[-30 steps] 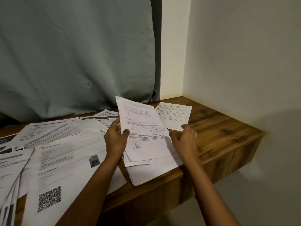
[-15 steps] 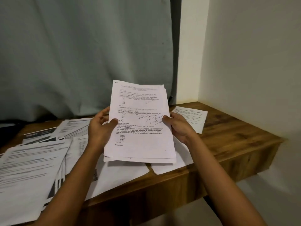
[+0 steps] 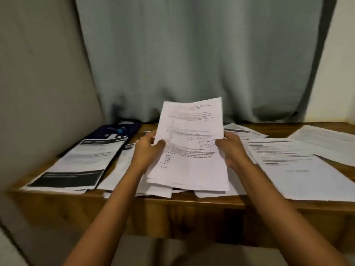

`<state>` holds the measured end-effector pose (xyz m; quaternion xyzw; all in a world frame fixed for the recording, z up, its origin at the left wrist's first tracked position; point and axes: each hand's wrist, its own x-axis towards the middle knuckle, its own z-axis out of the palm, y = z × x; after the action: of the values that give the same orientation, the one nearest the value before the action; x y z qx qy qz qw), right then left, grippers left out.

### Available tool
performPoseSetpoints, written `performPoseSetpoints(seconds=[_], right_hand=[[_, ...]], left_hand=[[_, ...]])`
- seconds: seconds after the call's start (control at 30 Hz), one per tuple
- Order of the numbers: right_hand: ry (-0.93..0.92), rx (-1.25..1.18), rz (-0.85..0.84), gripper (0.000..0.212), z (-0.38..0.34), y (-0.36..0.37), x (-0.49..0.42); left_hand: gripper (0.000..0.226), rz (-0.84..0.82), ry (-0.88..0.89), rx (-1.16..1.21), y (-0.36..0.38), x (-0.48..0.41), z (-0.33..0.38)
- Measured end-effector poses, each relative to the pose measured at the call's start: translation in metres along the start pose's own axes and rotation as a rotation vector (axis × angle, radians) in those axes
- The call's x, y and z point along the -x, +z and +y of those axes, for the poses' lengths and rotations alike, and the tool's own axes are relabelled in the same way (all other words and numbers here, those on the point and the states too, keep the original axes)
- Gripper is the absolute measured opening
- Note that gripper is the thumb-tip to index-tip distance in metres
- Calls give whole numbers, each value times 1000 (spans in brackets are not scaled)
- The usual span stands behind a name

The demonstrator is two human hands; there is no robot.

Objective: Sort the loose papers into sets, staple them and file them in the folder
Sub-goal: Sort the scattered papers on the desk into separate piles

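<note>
Sheets of white printed paper, a thin sheaf (image 3: 192, 150), are standing nearly upright over the front middle of the worktop (image 3: 192, 203). The long axis is running bottom to top, the top edge is tilting back toward the grey-green curtain (image 3: 192, 54), and the printed face is turning to the camera. The left hand (image 3: 148, 148) is pinching the sheaf's left edge, thumb in front, and the right hand (image 3: 231, 150) is clasping the right edge — each grip is closing on the sheaf. Loose papers (image 3: 288, 166) are lying flat across the wood-grain worktop's left and right parts. A dark folder (image 3: 119, 131) is lying at its back left — blurred.
</note>
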<state>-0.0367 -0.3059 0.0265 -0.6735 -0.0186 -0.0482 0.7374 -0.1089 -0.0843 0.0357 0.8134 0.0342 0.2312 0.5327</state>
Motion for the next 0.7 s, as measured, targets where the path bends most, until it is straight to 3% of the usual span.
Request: performPoseSetpoints(seconds=[0.27, 0.4, 0.5, 0.7], right_hand=[[31, 58, 5, 17, 4, 70, 4], [-81, 293, -10, 9, 3, 91, 13], [-180, 467, -16, 15, 3, 98, 23], [-233, 594, -20, 11, 4, 117, 31]], left_hand=[[47, 7, -80, -174, -75, 35, -41], [46, 57, -75, -216, -93, 46, -60], [44, 82, -65, -242, -102, 50, -73], [36, 147, -94, -172, -113, 57, -91]])
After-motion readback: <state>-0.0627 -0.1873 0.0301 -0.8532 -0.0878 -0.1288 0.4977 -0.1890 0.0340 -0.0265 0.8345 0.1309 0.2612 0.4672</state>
